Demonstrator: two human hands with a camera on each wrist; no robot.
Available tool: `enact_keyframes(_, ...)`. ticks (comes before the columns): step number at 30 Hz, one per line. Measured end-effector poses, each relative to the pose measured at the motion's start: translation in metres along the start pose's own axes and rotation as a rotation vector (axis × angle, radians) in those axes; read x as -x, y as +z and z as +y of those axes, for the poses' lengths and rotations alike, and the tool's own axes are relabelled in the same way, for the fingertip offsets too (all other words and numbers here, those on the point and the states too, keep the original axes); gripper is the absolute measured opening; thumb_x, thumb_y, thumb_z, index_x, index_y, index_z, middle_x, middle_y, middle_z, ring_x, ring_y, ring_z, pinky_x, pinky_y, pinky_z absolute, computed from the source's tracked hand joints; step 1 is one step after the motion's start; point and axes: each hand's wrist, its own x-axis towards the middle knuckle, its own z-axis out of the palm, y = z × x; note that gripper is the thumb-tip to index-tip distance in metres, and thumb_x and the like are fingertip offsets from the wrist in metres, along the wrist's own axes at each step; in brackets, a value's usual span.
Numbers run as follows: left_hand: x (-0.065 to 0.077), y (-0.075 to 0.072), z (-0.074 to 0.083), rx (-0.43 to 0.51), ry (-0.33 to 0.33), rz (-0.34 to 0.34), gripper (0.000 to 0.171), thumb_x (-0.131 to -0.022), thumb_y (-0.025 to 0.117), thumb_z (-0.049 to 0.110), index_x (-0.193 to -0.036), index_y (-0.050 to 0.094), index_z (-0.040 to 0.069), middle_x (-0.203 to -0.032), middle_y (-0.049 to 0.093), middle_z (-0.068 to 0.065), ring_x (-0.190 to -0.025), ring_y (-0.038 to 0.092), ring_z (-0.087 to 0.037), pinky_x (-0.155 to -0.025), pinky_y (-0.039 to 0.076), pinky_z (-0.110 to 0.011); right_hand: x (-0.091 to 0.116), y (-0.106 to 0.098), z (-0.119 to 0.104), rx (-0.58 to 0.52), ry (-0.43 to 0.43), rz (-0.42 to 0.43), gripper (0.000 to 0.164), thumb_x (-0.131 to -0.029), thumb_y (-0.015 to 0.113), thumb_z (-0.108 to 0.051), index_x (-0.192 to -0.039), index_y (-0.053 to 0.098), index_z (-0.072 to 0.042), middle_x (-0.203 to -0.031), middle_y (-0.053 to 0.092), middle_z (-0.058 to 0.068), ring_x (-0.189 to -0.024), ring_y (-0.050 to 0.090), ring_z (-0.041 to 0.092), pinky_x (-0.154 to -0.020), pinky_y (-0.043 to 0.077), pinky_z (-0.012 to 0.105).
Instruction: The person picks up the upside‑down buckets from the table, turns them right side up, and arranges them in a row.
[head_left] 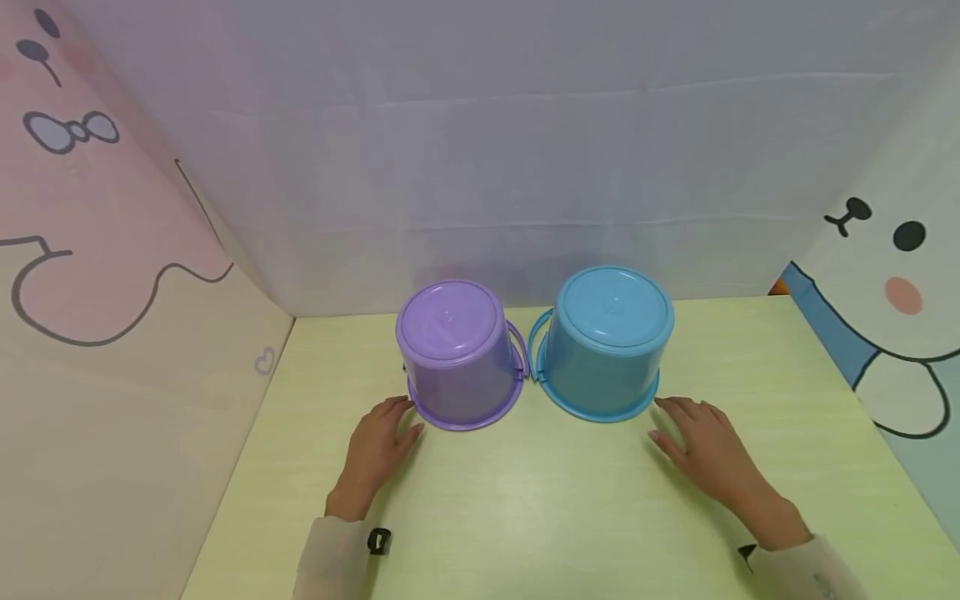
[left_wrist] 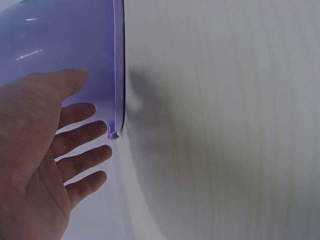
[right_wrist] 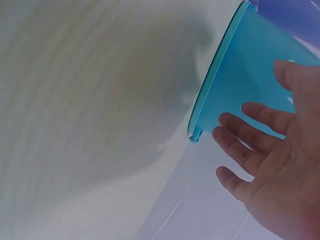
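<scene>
Two plastic buckets stand upside down side by side on the table, a purple bucket on the left and a blue bucket on the right. Their handles stick out toward each other in the narrow space between them. My left hand, fingers spread and relaxed, is at the purple bucket's near left rim. In the left wrist view its fingertips overlap the purple wall close to the rim. My right hand is beside the blue bucket's right rim, fingers loosely extended. Neither hand grips anything.
The pale yellow table ends at a white cloth backdrop just behind the buckets. A pink cartoon panel walls off the left side. On the right stands another panel with a white cartoon animal.
</scene>
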Motion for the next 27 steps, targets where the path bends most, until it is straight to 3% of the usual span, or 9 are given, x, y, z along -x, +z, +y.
enact_keyframes(7, 0.002, 0.002, 0.002, -0.008, 0.044, 0.021, 0.042, -0.088, 0.087, 0.014, -0.122, 0.072, -0.004, -0.128, 0.07, -0.02, -0.117, 0.067, -0.042, -0.097, 0.056, -0.057, -0.002, 0.004, -0.02, -0.022, -0.066, 0.023, 0.047, -0.096, 0.079, -0.019, -0.134, 0.064, 0.002, -0.129, 0.068, 0.021, -0.121, 0.063, 0.044, -0.104, 0.045, 0.067)
enact_keyframes(16, 0.003, 0.002, 0.009, -0.011, 0.058, 0.007, 0.039, -0.086, 0.088, 0.011, -0.12, 0.073, -0.004, -0.126, 0.071, -0.018, -0.115, 0.068, -0.04, -0.096, 0.056, -0.056, -0.007, 0.013, -0.039, -0.062, -0.22, 0.102, 0.047, -0.088, 0.085, -0.011, -0.13, 0.066, 0.001, -0.127, 0.07, 0.017, -0.111, 0.069, 0.04, -0.089, 0.058, 0.06)
enact_keyframes(27, 0.005, 0.006, 0.016, -0.023, 0.075, -0.008, 0.039, -0.084, 0.089, 0.01, -0.119, 0.074, -0.002, -0.124, 0.071, -0.018, -0.117, 0.067, -0.04, -0.095, 0.056, -0.056, -0.019, 0.026, -0.07, -0.089, -0.339, 0.088, 0.042, -0.088, 0.086, -0.011, -0.126, 0.069, -0.003, -0.122, 0.07, 0.009, -0.111, 0.07, 0.031, -0.091, 0.06, 0.051)
